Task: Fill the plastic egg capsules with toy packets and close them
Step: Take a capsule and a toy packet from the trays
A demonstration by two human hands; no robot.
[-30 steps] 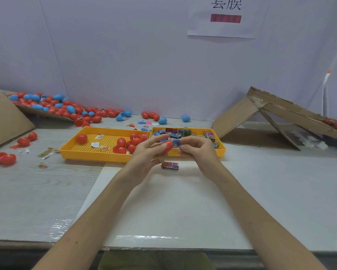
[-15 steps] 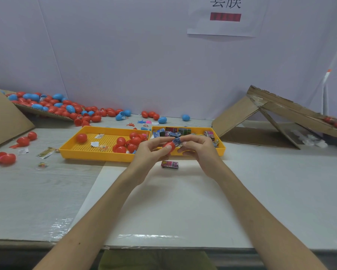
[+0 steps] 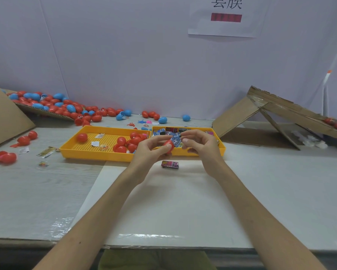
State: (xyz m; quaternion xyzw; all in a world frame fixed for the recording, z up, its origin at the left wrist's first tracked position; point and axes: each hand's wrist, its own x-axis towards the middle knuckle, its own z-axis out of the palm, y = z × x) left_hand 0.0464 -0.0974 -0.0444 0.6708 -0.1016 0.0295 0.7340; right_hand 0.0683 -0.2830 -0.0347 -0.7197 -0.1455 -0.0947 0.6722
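As seen from the head view, at the centre of the frame and just in front of two yellow trays: grips a red egg capsule [image 3: 168, 147] in the left hand [image 3: 151, 152], fingers curled under it and thumb on top, open mouth turned to the right of the frame. Pinches a blue toy packet [image 3: 176, 141] in the right hand [image 3: 200, 146], thumb and forefinger closed on it, other fingers loosely bent.

Touches the capsule's mouth with the packet's left end; cannot tell how deep inside. Lies with the long axis about left to right, nearly in line with the capsule, so probably needs only a push toward the left of the frame, with the left hand holding firm against it. Not yet closed, judging from the packet sticking out; cannot make out the second half of the capsule.

Keeps the right hand nearer to the packet tray [image 3: 222, 150] and the left nearer to the egg tray [image 3: 95, 155]. Lower centre, on the table, apart from both hands: one loose packet [image 3: 170, 164]. Upper left: a heap of red and blue eggs [image 3: 52, 106].
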